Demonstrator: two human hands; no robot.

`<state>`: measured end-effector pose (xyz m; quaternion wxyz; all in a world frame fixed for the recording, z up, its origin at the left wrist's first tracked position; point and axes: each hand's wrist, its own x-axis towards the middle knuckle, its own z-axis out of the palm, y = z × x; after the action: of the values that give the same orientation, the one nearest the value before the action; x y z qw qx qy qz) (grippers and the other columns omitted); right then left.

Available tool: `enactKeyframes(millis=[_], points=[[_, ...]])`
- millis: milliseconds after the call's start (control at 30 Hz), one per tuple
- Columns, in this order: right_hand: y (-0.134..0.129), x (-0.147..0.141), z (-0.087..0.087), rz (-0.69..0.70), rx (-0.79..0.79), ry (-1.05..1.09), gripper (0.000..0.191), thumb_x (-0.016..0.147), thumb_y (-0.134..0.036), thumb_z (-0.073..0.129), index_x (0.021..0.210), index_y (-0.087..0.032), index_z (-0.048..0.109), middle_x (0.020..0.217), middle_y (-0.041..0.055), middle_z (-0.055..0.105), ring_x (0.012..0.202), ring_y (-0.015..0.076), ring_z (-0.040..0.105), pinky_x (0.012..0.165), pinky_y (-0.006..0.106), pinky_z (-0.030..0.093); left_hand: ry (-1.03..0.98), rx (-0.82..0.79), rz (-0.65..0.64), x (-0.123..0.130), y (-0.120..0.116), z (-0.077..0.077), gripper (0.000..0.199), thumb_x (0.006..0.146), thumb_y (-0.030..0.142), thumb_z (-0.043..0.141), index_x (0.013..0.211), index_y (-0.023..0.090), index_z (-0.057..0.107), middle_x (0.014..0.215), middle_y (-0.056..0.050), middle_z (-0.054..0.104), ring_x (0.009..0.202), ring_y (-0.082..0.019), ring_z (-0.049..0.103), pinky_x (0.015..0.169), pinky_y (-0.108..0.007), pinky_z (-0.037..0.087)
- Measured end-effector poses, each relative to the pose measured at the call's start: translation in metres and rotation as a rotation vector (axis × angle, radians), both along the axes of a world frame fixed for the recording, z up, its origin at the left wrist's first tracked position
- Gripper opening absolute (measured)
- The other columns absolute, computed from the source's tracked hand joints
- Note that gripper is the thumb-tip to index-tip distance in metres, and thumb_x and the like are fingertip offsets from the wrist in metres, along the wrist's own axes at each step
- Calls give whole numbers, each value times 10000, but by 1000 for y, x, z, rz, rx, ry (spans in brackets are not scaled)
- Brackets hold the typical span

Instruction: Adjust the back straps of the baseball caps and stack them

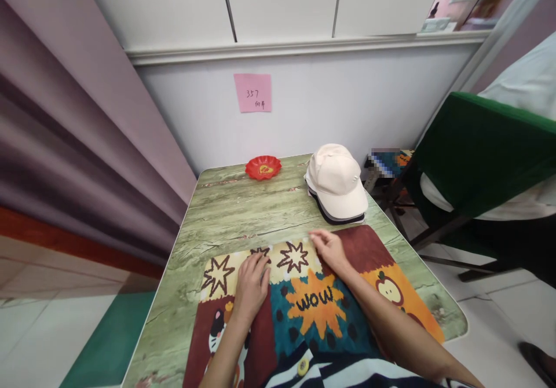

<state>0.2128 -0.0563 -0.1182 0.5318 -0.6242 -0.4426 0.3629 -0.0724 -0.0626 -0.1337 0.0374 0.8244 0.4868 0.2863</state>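
A colourful mat [299, 324] with a "WOW" burst, star shapes, an apple and a cat picture lies on the table in front of me. Flat on its upper part rests my left hand [253, 281], fingers stretched forward over a star drawing and nothing held. My right hand [330, 250] is at the mat's far edge, its fingers reaching left and apart, with no object seen in them. Beyond that hand, a stack of caps [336, 182] stands at the table's right side, a cream one on top and darker brims below.
A red scalloped dish [263, 168] sits at the back of the wood-patterned table [226, 208]. Behind it, a pink note [253, 93] is stuck on the white wall. Curtains [95, 116] hang at left. On the right, a person sits on a green-backed chair [482, 150].
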Motion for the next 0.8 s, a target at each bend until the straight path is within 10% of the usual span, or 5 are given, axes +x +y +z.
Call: enactKeyframes(millis=[233, 800], points=[[-4, 80, 13, -450, -8, 417, 484, 672, -582, 800, 886, -177, 646, 753, -1, 725, 474, 50, 539, 413, 137, 395, -13, 7, 4, 0, -1, -1, 286, 989, 270, 516, 1200, 209, 699, 1265, -122, 695, 1212, -285, 633, 1049, -476, 514], [6, 99, 35, -432, -78, 698, 222, 807, -327, 806, 875, -173, 662, 796, 38, 767, 715, 139, 756, 610, 191, 613, -28, -11, 8, 0, -4, 0, 291, 988, 264, 504, 1196, 203, 697, 1275, -121, 692, 1218, -274, 632, 1048, -475, 518]])
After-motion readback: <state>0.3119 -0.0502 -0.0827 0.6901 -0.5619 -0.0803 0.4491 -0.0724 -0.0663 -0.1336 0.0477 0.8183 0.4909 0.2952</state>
